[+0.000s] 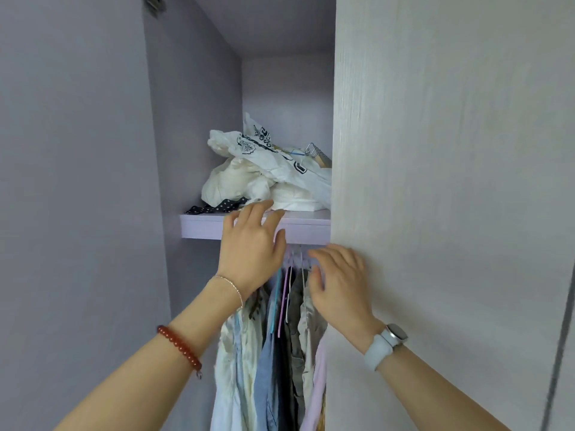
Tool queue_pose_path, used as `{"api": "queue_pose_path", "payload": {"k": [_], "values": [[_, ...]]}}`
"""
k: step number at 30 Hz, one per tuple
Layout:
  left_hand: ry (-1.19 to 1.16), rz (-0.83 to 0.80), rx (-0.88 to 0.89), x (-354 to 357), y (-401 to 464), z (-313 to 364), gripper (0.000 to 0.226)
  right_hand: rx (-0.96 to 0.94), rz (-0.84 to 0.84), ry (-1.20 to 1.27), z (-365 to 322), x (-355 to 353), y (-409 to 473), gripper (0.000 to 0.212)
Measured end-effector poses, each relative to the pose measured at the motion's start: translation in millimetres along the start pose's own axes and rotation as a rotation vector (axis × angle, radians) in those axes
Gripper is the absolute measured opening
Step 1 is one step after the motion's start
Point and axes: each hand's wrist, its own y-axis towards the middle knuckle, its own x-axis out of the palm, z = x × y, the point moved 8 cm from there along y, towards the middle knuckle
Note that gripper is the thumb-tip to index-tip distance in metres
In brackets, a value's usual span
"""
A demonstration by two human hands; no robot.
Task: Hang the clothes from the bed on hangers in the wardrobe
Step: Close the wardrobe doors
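- Wardrobe (pixel 193 119): lilac interior, left door swung open, pale right door (pixel 451 181) closed.
- Hanging clothes (pixel 267 353): packed below the shelf on hangers (pixel 291 293), in white, blue, grey and lilac.
- Shelf (pixel 205 227): loaded with crumpled white bags (pixel 264 169), a dotted dark cloth (pixel 217 206) and spare hangers (pixel 317 152).
- Left hand (pixel 252 244): raised before the shelf edge, fingers spread, nothing held.
- Right hand (pixel 339 281): fingers loosely extended near the hanger hooks, nothing gripped.
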Motion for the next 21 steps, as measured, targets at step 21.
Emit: {"api": "queue_pose_path", "payload": {"k": [21], "values": [[0.085, 0.162, -0.844, -226, -183, -219, 0.086, -0.241, -0.205, 0.719, -289, 73, -23, 0.037]]}}
